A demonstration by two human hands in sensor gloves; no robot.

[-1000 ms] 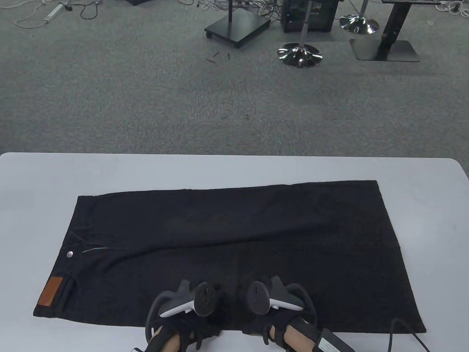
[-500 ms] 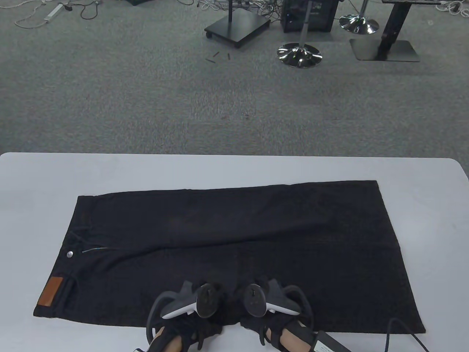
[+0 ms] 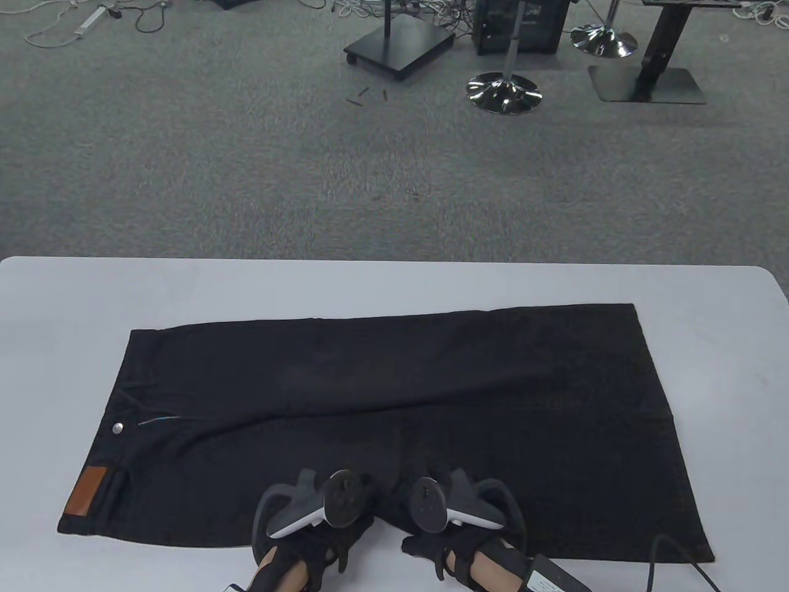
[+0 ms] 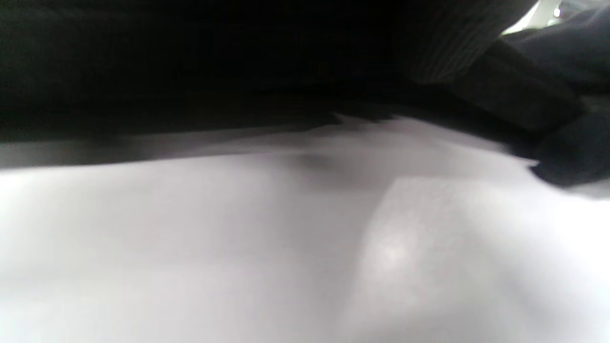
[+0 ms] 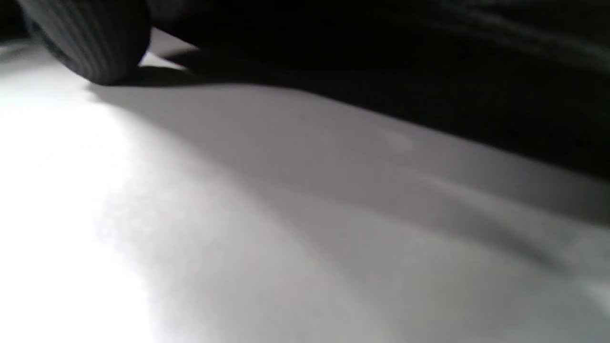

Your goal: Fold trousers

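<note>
Black trousers lie flat across the white table, with the waist, a silver button and a brown patch at the left and the leg ends at the right. My left hand and right hand sit side by side at the middle of the near edge and grip it; the trackers hide the fingers. In the left wrist view the dark fabric edge stands slightly off the table. In the right wrist view a gloved fingertip touches the table beside the fabric.
A black power brick with its cable lies on the table at the near right, beside my right wrist. White table strips border the trousers on every side. Beyond the far edge are grey carpet, stool bases and stands.
Both hands have drawn back a little toward the near table edge. The near edge of the trousers between them has pulled in, showing a bit of white table there.
</note>
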